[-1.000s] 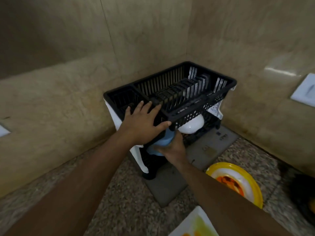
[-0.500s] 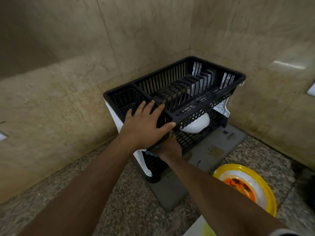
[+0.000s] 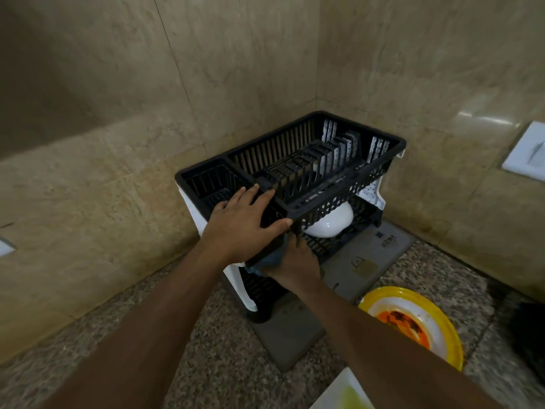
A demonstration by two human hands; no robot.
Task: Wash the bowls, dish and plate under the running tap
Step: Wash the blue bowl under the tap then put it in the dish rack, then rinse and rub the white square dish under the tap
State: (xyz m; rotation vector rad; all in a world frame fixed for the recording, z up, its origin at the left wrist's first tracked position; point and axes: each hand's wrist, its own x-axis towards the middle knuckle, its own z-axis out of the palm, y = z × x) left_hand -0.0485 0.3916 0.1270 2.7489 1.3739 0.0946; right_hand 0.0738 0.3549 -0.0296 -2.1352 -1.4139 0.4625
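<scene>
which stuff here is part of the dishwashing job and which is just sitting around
Part of the job:
- blue bowl, going into the rack under the right hand
- white bowl, upside down on the lower shelf
- yellow-rimmed plate, still dirty
- white dish, still dirty
- dish rack, steadied by the left hand

Just lying about:
- grey mat
- wall switch plate

One black two-tier dish rack (image 3: 339, 184) stands in the corner, on one grey mat (image 3: 295, 329). One white bowl (image 3: 330, 221) lies upside down on its lower tier, and one blue bowl (image 3: 267, 261) shows partly at that tier's front edge. One yellow-rimmed plate (image 3: 413, 320) smeared with orange sauce sits on the speckled tabletop (image 3: 224, 364). One white dish (image 3: 343, 394) with yellowish residue is cut off by the bottom edge. Two hands are in view, the left hand (image 3: 244, 225) and the right hand (image 3: 295, 264). Two white wall plates show, one (image 3: 526, 152) at the right and one (image 3: 5, 247) at the left edge.
</scene>
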